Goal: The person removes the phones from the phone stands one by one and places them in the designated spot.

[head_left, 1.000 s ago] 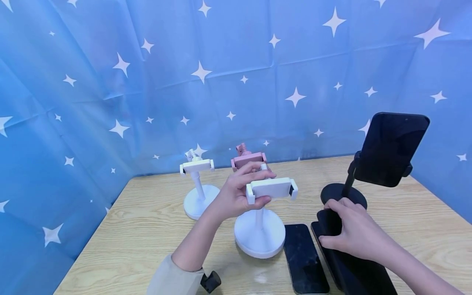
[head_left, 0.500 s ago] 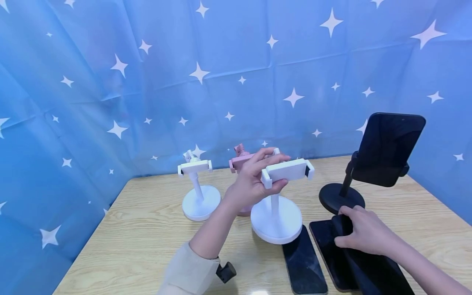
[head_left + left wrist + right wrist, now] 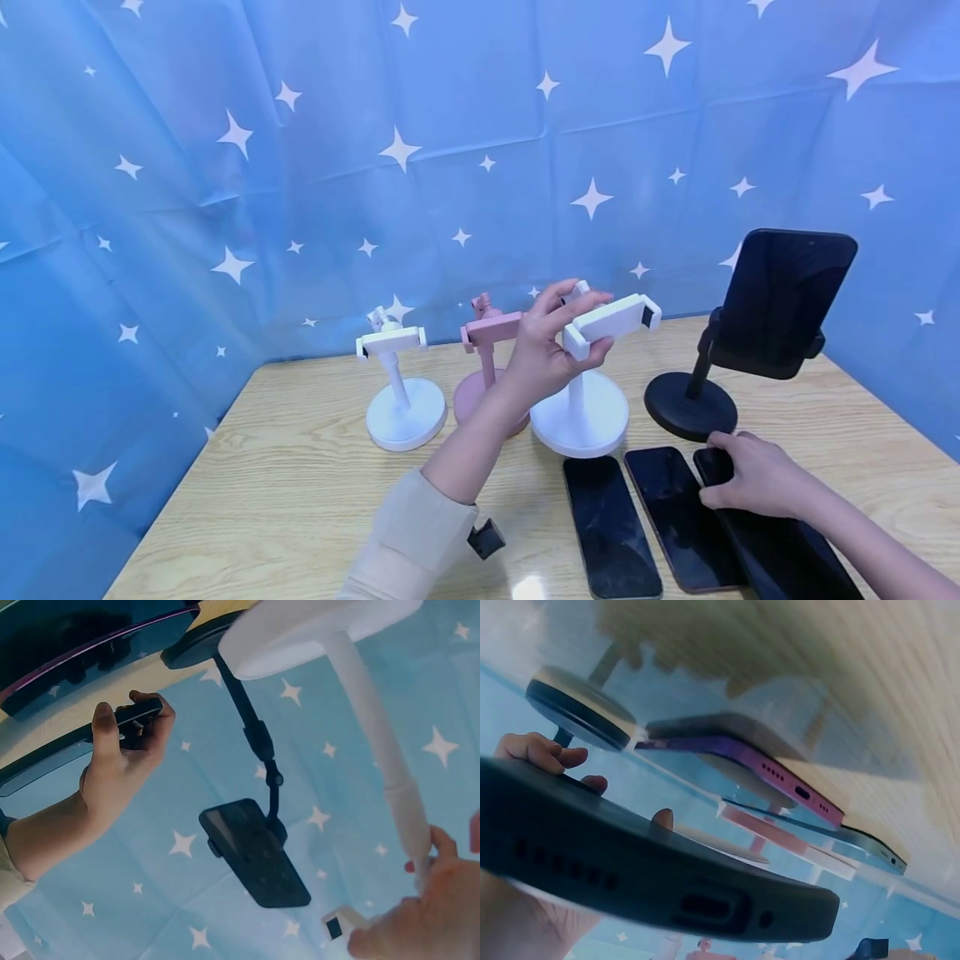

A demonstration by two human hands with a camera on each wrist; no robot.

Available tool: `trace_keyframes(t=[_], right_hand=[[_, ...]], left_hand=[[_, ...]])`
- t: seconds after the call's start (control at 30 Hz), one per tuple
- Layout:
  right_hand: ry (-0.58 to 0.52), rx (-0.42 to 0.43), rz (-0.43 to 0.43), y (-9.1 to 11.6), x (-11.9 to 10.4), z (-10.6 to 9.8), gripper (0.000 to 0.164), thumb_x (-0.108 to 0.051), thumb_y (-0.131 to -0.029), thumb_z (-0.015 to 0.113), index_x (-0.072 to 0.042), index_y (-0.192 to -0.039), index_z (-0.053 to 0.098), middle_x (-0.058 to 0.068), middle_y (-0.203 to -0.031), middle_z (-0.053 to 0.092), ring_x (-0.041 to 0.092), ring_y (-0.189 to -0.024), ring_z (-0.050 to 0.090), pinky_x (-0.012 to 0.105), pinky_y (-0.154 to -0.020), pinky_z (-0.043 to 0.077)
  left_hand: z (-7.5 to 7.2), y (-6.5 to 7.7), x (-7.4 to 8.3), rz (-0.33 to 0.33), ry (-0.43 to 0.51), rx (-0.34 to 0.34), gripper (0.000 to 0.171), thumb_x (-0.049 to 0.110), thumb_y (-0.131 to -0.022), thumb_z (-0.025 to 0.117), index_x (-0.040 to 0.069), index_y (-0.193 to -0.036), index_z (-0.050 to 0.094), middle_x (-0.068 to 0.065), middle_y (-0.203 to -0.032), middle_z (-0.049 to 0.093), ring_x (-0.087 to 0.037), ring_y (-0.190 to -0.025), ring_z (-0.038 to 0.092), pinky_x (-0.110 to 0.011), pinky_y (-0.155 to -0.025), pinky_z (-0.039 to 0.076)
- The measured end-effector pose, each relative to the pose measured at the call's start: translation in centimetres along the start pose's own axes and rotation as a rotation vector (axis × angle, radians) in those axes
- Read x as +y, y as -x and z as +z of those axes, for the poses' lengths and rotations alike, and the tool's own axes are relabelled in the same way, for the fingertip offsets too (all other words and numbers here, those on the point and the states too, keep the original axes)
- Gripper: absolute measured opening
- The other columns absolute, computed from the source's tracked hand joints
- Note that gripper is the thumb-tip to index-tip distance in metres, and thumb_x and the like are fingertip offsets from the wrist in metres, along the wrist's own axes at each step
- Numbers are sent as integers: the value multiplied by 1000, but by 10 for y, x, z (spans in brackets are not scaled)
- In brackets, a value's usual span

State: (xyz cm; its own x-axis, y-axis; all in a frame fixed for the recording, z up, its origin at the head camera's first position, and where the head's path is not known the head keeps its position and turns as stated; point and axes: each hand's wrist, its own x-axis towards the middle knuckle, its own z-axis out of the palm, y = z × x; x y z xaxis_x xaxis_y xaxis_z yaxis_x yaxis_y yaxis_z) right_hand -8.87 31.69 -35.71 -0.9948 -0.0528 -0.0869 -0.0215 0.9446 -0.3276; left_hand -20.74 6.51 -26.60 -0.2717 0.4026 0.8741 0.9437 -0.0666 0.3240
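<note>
My left hand [image 3: 551, 346] grips a white phone stand [image 3: 581, 417] by its top, with fingers and thumb around the white clamp [image 3: 618, 321]. In the left wrist view the stand's base appears tilted. At the right, my right hand [image 3: 757, 479] pinches the far end of a black phone [image 3: 783, 546] between thumb and fingers. The right wrist view shows this phone's port end [image 3: 705, 904] close to the camera, held above the table. Two dark phones lie flat to its left, a middle phone [image 3: 682, 517] and a left phone [image 3: 611, 525], just in front of the white stand.
A black stand [image 3: 690, 408] holding an upright phone [image 3: 783, 300] stands at the back right, just beyond my right hand. Left of the gripped stand are a pink stand [image 3: 472, 392] and another white stand [image 3: 405, 417]. A blue star-patterned curtain [image 3: 337, 208] hangs behind the wooden table [image 3: 255, 500].
My left hand has carried the white stand right and farther back, uncovering the pink stand. My right hand has shifted right with its phone, revealing more of the middle phone.
</note>
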Motion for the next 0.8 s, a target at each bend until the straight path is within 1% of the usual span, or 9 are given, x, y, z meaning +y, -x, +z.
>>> trace_keyframes(t=[0.13, 0.3, 0.5, 0.6, 0.8], right_hand=[[-2, -12, 15, 0, 6, 1, 57, -32, -64, 74, 2, -106, 56, 7, -82, 54, 18, -68, 46, 31, -57, 38], [-12, -5, 10, 0, 8, 2, 56, -29, -63, 73, 2, -106, 56, 5, -80, 54, 18, -67, 45, 31, -57, 38], [-26, -40, 29, -2, 11, 3, 61, -31, -65, 73, 5, -111, 54, 7, -85, 56, 18, -69, 46, 31, -58, 38], [-48, -56, 32, -3, 12, 2, 62, -30, -66, 73, 6, -112, 53, 6, -84, 55, 18, -68, 45, 30, -57, 37], [-98, -73, 23, -3, 13, 1, 60, -26, -66, 72, 7, -113, 52, 4, -75, 49, 17, -63, 42, 30, -55, 36]], left_hand=[[9, -2, -6, 15, -22, 22, 36, 4, -73, 73, 1, -107, 61, -20, -117, 50, -21, -101, 52, -15, -78, 47], [19, -4, -12, 35, -79, 23, 36, 7, -73, 72, 2, -108, 62, -20, -119, 50, -22, -105, 51, -14, -77, 46], [25, -1, -21, 55, -131, 18, 37, 9, -74, 73, 2, -109, 62, -20, -119, 50, -24, -109, 51, -14, -80, 46], [28, 0, -25, 70, -144, 14, 37, 9, -74, 73, 2, -109, 62, -20, -119, 50, -24, -109, 51, -15, -81, 46], [35, 2, -36, 91, -142, -3, 37, 9, -74, 72, 3, -109, 62, -21, -119, 49, -22, -104, 54, -15, -82, 46]])
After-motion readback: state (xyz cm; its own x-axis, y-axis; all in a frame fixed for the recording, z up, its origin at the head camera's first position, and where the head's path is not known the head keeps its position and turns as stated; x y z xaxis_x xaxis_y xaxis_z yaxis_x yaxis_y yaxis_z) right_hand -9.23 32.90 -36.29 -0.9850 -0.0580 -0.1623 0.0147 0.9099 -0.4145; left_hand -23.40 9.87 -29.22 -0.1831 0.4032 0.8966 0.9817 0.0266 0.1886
